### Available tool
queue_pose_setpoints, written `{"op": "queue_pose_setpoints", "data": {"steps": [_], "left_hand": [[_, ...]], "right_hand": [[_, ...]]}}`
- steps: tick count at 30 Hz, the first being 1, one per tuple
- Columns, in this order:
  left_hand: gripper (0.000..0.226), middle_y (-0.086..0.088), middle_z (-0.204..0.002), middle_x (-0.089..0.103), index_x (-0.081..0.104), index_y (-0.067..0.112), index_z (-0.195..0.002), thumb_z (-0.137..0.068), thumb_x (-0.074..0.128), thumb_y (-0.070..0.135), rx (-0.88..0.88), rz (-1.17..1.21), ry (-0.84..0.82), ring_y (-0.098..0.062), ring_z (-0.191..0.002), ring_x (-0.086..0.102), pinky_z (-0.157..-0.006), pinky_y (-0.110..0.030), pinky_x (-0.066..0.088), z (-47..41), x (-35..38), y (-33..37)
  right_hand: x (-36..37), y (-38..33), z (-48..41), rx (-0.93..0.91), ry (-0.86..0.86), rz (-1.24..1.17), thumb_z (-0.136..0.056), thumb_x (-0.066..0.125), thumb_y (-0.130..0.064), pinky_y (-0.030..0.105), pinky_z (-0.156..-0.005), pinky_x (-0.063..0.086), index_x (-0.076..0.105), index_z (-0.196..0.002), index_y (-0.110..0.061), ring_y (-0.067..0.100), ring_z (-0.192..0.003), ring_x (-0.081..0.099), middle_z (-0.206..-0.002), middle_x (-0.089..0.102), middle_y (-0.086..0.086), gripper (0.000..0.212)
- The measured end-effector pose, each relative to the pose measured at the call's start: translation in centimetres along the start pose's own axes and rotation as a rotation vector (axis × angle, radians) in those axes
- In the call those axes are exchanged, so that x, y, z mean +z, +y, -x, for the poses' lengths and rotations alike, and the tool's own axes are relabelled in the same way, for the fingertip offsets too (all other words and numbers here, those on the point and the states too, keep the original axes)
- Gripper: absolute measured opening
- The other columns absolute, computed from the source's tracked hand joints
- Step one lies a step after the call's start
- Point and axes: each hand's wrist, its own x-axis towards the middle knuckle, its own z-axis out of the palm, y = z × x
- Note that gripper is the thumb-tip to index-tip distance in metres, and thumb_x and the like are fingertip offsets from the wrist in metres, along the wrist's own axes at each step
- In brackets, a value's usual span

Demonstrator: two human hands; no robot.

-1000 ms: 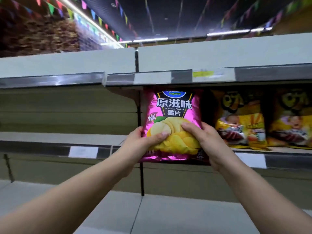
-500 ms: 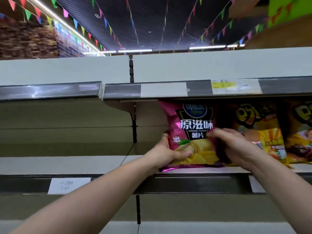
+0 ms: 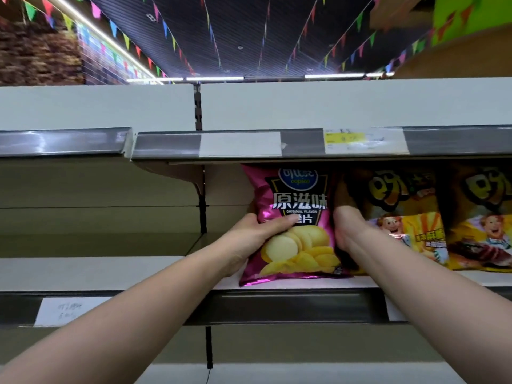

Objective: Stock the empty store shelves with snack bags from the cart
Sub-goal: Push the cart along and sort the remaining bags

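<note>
- Head view: glossy pink potato-chip bag (image 3: 296, 217) stood upright on the pale middle shelf (image 3: 138, 273), its bottom seam close to the near edge and its top just under the upper shelf's grey price rail (image 3: 166, 144).
- The left hand (image 3: 249, 239) gripped the potato-chip bag by its left edge, thumb laid across the front and fingers hidden behind.
- The right hand (image 3: 349, 228) sat against the bag's right edge, its fingers tucked out of sight between that bag and the neighbouring one; whether they gripped anything could not be told.
- Just right of the potato-chip bag, a yellow-and-brown snack bag with a cartoon face (image 3: 401, 217) stood on the same shelf, touching it, and a second matching yellow bag (image 3: 482, 217) stood further right.
- A white paper label (image 3: 239, 144) and a yellow-and-white price tag (image 3: 360, 139) sat in the upper rail.
- Left of the potato-chip bag, the shelf showed only bare board.
- Strings of coloured bunting (image 3: 166, 31) hung under the dark ceiling, far above.
</note>
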Motion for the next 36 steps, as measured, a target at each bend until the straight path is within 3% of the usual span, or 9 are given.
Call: {"op": "queue_pose_setpoints", "data": {"steps": [5,10,16,19,22,24,28,31,36], "left_hand": [[0.033,-0.014,-0.093,0.073,0.069,0.002,-0.100,-0.081,0.067,0.028,0.029,-0.032,0.029,-0.020,-0.081,0.070,-0.071,-0.024,0.056,0.0,-0.1,-0.2],[0.040,-0.015,-0.095,0.073,0.068,0.001,-0.102,-0.076,0.069,0.031,0.048,-0.020,0.062,-0.023,-0.083,0.070,-0.073,-0.027,0.057,0.4,-0.3,-0.3],[0.049,-0.016,-0.093,0.072,0.068,0.003,-0.100,-0.066,0.071,0.037,0.042,0.020,0.100,-0.026,-0.082,0.070,-0.071,-0.030,0.056,0.9,-1.4,-0.6],[0.039,-0.010,-0.085,0.073,0.069,0.007,-0.094,-0.067,0.069,0.035,0.046,0.034,0.092,-0.020,-0.076,0.071,-0.063,-0.024,0.055,1.0,-1.4,-0.4],[0.038,-0.008,-0.085,0.074,0.068,0.007,-0.096,-0.068,0.068,0.033,0.055,0.049,0.088,-0.018,-0.074,0.071,-0.062,-0.023,0.054,1.0,-1.3,-0.3],[0.039,-0.010,-0.088,0.074,0.068,0.005,-0.099,-0.071,0.068,0.031,0.053,0.052,0.088,-0.019,-0.076,0.071,-0.063,-0.023,0.055,1.1,-1.3,-0.4],[0.034,-0.010,-0.082,0.073,0.069,0.005,-0.092,-0.070,0.068,0.031,0.049,0.034,0.096,-0.018,-0.071,0.070,-0.061,-0.022,0.054,1.3,-2.1,-0.3],[0.033,-0.007,-0.079,0.073,0.068,0.007,-0.090,-0.068,0.068,0.032,0.059,0.025,0.102,-0.017,-0.071,0.070,-0.060,-0.022,0.053,1.6,-3.1,-0.3],[0.029,-0.007,-0.089,0.074,0.067,0.009,-0.101,-0.077,0.069,0.024,0.063,0.018,0.151,-0.020,-0.079,0.071,-0.065,-0.024,0.056,1.7,-4.5,-0.4]], "right_hand": [[-0.1,-0.3,-0.5,0.063,0.030,0.062,-0.094,0.045,-0.049,0.042,-0.090,0.051,0.061,-0.088,-0.015,0.028,-0.084,0.063,-0.107,0.066,0.015,0.038],[-1.2,-0.2,-1.2,0.056,-0.071,0.104,-0.102,0.032,-0.022,0.042,-0.102,0.037,0.041,-0.136,-0.002,0.036,-0.129,0.043,-0.142,0.043,0.019,0.041],[0.8,1.2,-1.9,0.103,-0.037,0.140,-0.095,0.038,-0.051,0.024,-0.062,0.044,0.061,-0.094,-0.018,0.019,-0.079,0.059,-0.083,0.062,-0.004,0.040],[0.3,0.9,-3.4,0.072,0.015,0.138,-0.102,0.033,-0.033,0.029,-0.083,0.045,0.058,-0.110,-0.008,0.027,-0.094,0.059,-0.115,0.059,0.010,0.036],[0.1,1.1,-3.9,0.071,-0.028,0.087,-0.102,0.031,-0.029,0.024,-0.070,0.046,0.056,-0.090,-0.012,0.020,-0.080,0.056,-0.097,0.059,0.011,0.032],[0.9,1.3,-3.0,0.091,-0.025,0.063,-0.101,0.031,-0.032,0.026,-0.086,0.046,0.055,-0.117,-0.006,0.031,-0.108,0.056,-0.121,0.057,0.018,0.038],[2.1,3.0,-4.4,0.042,-0.138,0.045,-0.065,0.061,-0.074,0.037,-0.108,0.035,0.056,-0.119,-0.013,0.029,-0.121,0.050,-0.135,0.052,0.014,0.082],[2.9,2.9,-3.6,0.028,-0.112,0.046,-0.096,0.037,-0.047,0.024,-0.095,0.034,0.046,-0.130,-0.008,0.016,-0.115,0.045,-0.127,0.047,0.002,0.053],[3.7,3.2,-4.3,0.076,-0.157,0.215,-0.103,0.028,-0.026,0.035,-0.101,0.039,0.049,-0.127,-0.006,0.034,-0.121,0.048,-0.137,0.047,0.020,0.039]]}}
